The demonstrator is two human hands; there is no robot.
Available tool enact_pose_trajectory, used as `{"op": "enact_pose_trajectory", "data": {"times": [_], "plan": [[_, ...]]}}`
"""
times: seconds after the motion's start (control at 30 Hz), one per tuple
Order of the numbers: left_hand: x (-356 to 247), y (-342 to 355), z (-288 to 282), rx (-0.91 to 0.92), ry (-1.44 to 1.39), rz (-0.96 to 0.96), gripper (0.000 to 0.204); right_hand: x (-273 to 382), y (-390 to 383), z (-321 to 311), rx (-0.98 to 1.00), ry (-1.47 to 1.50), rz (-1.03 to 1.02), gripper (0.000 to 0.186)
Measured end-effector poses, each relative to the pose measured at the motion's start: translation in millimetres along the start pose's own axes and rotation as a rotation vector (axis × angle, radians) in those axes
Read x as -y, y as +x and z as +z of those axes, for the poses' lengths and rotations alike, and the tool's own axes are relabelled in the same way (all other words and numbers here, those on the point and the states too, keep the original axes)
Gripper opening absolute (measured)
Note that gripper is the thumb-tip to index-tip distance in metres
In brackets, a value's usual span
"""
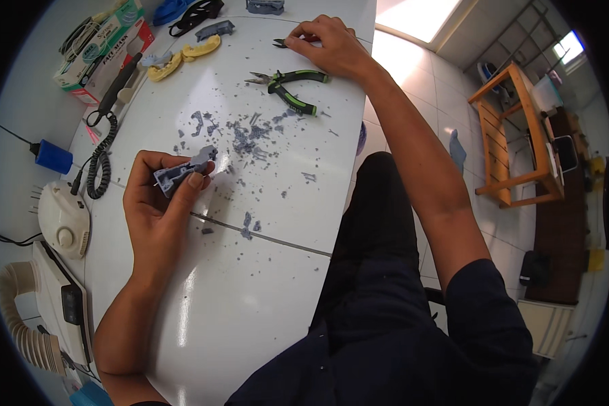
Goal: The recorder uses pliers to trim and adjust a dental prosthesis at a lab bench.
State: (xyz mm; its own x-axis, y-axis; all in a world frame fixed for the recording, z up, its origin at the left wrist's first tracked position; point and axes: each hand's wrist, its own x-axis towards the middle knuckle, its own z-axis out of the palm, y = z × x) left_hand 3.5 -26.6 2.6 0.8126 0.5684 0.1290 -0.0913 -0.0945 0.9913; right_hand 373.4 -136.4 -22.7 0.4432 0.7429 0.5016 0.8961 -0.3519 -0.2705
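Dark shirt fabric [386,358] fills the lower edge, nearest the camera. Left hand [154,196] grips a grey-blue block [176,176], hollowed and rough-edged, above the glossy white table [271,291]. Right hand [335,49] has its fingers at a small dark-tipped tool [280,43]; whether they grip it cannot be told. Lying between the hands: grey-blue fragments [249,139] (jagged, some mere crumbs) and green-and-black pliers [277,86], handles spread. Curved yellow pieces [201,48], a slim dark handpiece [120,84], its coiled cord [105,145], a white domed unit [62,216] and ribbed beige hose [20,323] occupy the left side.
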Motion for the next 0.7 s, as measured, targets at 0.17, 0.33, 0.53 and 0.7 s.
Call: {"op": "enact_pose_trajectory", "data": {"times": [0.17,0.33,0.53,0.7], "plan": [[6,-3,1,0.005,0.017,0.019,0.019,41,-24,-21,-0.188,0.500,-0.011,0.044],[6,-6,2,0.025,0.043,0.060,0.019,78,-74,-19,-0.026,0.036,-0.098,0.050],[9,2,0,0.047,0.071,0.074,0.017,74,-66,-17,-0.007,-0.025,-0.103,0.052],[10,3,-2,0.033,0.054,0.141,0.019,108,-69,-62,-0.017,0.911,0.150,0.046]]}}
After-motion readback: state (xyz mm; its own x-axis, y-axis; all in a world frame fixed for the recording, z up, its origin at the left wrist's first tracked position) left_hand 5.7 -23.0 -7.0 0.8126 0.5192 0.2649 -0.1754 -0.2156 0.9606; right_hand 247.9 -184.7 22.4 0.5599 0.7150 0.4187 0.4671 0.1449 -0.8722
